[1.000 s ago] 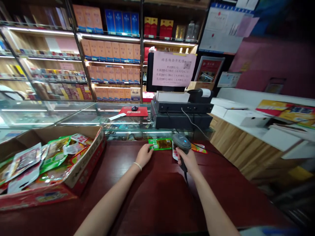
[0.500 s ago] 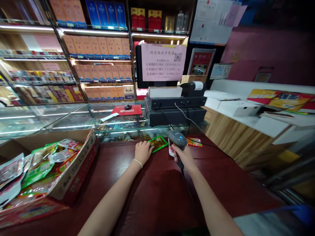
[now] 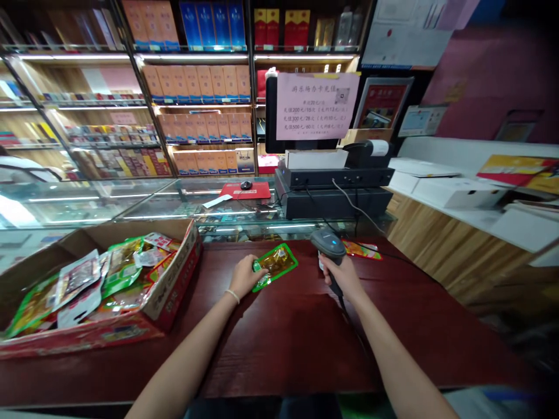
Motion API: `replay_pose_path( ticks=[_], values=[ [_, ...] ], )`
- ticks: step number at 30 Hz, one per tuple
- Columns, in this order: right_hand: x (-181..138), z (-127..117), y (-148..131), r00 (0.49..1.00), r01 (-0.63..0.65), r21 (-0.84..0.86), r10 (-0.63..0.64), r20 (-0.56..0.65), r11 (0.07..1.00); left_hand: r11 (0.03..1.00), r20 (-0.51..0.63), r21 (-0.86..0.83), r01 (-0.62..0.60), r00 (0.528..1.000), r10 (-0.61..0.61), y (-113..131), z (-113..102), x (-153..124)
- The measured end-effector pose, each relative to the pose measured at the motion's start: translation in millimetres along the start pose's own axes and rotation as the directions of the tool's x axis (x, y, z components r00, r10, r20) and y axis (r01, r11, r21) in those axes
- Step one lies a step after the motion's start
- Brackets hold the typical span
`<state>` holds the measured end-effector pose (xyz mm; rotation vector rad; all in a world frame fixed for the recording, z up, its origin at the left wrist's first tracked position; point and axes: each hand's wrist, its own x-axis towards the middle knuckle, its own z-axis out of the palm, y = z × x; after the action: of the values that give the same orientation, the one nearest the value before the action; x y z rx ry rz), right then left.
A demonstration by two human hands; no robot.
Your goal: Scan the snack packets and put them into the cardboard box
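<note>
My left hand [image 3: 248, 276] pinches the left end of a green-edged snack packet [image 3: 279, 263], with the thumb over its face. Brown contents show through the packet's clear front. In my right hand [image 3: 345, 276] is a dark grey barcode scanner [image 3: 327, 243], gripped by its handle, a blue light glowing on top. Its head sits just right of the packet, apart from it. A pale packet [image 3: 321, 262] is mostly hidden behind the scanner and my fingers. Farther right, an orange-red packet [image 3: 362, 249] lies flat on the dark red counter [image 3: 271, 337].
At left stands an open cardboard box [image 3: 174, 291] of assorted snack packets. A glass display counter [image 3: 148, 201] runs behind, with a mouse [image 3: 246, 185] on a red mat. Ahead are a monitor with a pink sign [image 3: 317, 110] and a receipt printer [image 3: 364, 154]. The scanner's cable trails toward me.
My left hand has drawn the green-edged packet leftward, away from the scanner, and its thumb now lies over it. The scanner stays in my right hand. The view has turned left.
</note>
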<state>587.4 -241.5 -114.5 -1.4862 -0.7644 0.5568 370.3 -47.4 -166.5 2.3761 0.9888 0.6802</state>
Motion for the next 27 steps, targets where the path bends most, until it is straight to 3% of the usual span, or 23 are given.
replay_pose_path(
  ticks=[3,7,10,13,16,21,27],
  values=[
    [0,1,2,0.999,0.028,-0.011,-0.029,-0.025,1.000,0.971,-0.106,-0.235,0.041,0.992,-0.068,-1,-2,-2],
    [-3,3,2,0.996,0.078,-0.050,-0.080,-0.043,0.996,0.919,-0.224,-0.394,0.036,0.965,-0.134,-2,-3,-1],
    [-7,6,-1,0.997,0.062,-0.075,-0.058,0.060,0.995,0.889,-0.238,-0.457,0.040,0.957,-0.166,-4,-4,1],
    [-13,10,-3,0.976,0.043,-0.120,-0.016,0.218,0.992,0.875,-0.225,-0.482,0.044,0.959,-0.173,-5,-3,1],
    [-16,12,-4,0.959,0.042,-0.178,0.010,0.285,0.983,0.875,-0.216,-0.482,0.048,0.961,-0.171,-5,-3,1],
    [-17,13,-6,0.957,0.022,-0.279,0.061,0.284,0.960,0.886,-0.225,-0.462,0.048,0.960,-0.169,-4,-3,1],
    [-14,16,-7,0.975,-0.018,-0.215,0.064,0.213,0.977,0.916,-0.236,-0.399,0.035,0.962,-0.140,-4,-3,3]
  ],
)
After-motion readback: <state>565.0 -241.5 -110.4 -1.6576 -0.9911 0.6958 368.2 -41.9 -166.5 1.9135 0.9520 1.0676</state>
